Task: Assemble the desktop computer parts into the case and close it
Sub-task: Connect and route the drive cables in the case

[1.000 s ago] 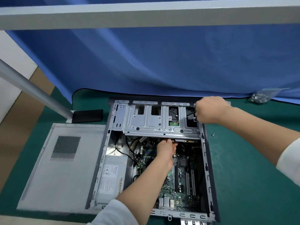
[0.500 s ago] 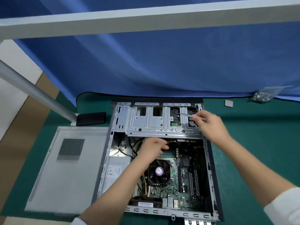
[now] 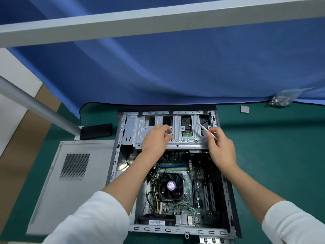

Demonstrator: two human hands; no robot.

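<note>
The open computer case (image 3: 232,205) lies flat on the green mat, with the motherboard (image 3: 198,199) and its black CPU fan (image 3: 171,186) showing inside. A silver drive cage (image 3: 177,136) spans the case's far end. My left hand (image 3: 156,138) rests on the cage's middle, fingers loosely curled and holding nothing. My right hand (image 3: 220,147) pinches a thin silver screwdriver (image 3: 204,128), whose tip points up-left over the cage's right side. The grey side panel (image 3: 70,182) lies flat just left of the case.
A black block (image 3: 96,131) sits at the foot of a slanted metal pole (image 3: 35,108). A small grey square part (image 3: 244,109) and a clear bag of screws (image 3: 281,99) lie at the back right. A blue cloth hangs behind the case.
My left hand came out of the case's inside and now rests on top of the drive cage. My right hand moved from the cage's far right corner toward me, the screwdriver now showing.
</note>
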